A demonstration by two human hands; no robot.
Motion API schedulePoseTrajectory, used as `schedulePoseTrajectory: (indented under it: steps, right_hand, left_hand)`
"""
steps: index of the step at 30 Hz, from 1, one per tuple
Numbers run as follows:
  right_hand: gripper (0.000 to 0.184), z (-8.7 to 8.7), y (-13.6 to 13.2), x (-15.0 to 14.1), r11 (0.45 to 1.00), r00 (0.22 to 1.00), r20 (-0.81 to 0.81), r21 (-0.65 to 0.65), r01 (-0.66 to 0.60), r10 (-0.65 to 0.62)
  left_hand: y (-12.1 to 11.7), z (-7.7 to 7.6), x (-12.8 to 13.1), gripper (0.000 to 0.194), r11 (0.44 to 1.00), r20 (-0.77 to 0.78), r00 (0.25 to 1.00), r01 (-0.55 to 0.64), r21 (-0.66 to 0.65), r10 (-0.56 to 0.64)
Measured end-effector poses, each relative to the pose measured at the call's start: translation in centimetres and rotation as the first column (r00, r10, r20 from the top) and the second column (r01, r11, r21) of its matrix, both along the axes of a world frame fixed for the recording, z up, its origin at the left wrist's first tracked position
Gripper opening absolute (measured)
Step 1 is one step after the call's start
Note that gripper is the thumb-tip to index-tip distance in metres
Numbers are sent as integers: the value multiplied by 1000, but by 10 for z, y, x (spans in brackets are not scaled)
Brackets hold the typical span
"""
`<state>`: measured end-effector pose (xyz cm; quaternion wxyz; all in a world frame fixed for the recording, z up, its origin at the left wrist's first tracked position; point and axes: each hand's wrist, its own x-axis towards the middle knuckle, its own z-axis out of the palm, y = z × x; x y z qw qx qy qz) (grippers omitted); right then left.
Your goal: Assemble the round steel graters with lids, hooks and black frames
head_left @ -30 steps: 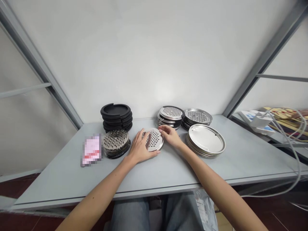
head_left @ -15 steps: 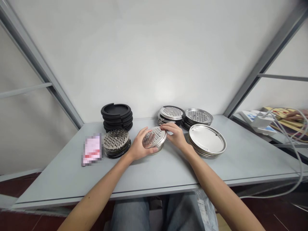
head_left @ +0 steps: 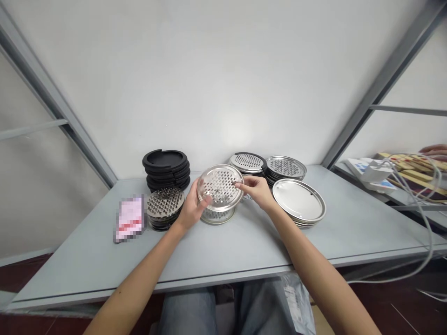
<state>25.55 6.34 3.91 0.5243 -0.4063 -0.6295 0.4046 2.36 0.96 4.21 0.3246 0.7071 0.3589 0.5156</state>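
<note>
Tilted up toward me is a round metal grater plate [head_left: 220, 188], its middle full of small raised holes inside a smooth rim. My left hand [head_left: 193, 207] grips its left edge, thumb across the face and fingers behind. At the right rim, my right hand [head_left: 256, 190] pinches it between thumb and fingers; whether a small part sits in that pinch I cannot tell. Beneath the plate a shiny round metal piece [head_left: 218, 217] rests on the table, partly covered. A stack of toothed metal discs [head_left: 165, 204] stands left of my left hand.
Black rings [head_left: 165, 168] are stacked at back left, beside a blurred pink packet [head_left: 130, 216]. Behind my right hand are a black-rimmed grater stack [head_left: 247, 163] and perforated plates [head_left: 286, 167]. Plain metal lids [head_left: 298, 200] stand right. Cables [head_left: 431, 232] hang far right, near another person's hand [head_left: 435, 150].
The grater plate has come up off the pile and tipped to face me, showing the metal piece below. My left hand has shifted left with it; my right hand now pinches its right rim.
</note>
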Motion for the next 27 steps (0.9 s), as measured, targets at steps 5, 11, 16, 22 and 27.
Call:
schedulePoseTrajectory:
  steps: [5, 11, 16, 22, 27]
  right_hand:
    - [43, -6, 3, -1, 974, 991, -120, -211, -82, 58]
    - [44, -7, 5, -1, 963, 984, -178, -264, -50, 2]
    - [41, -5, 5, 0, 974, 984, -160, -222, 40, -77]
    - [38, 0, -4, -12, 977, 962, -196, -132, 166, -190]
    - [31, 31, -12, -6, 935, 931, -111, 30, 353, -347]
  left_hand:
    - [-2, -10, -1, 135, 976, -355, 913, -155, 151, 200]
    - [2, -16, -2, 134, 958, -479, 833, -204, 200, 277]
    - [1, -13, -1, 129, 899, -528, 742, -238, 367, 412]
    - [0, -13, -1, 118, 830, -504, 703, -229, 509, 502]
    - [-3, -15, -1, 122, 838, -429, 771, -240, 489, 471]
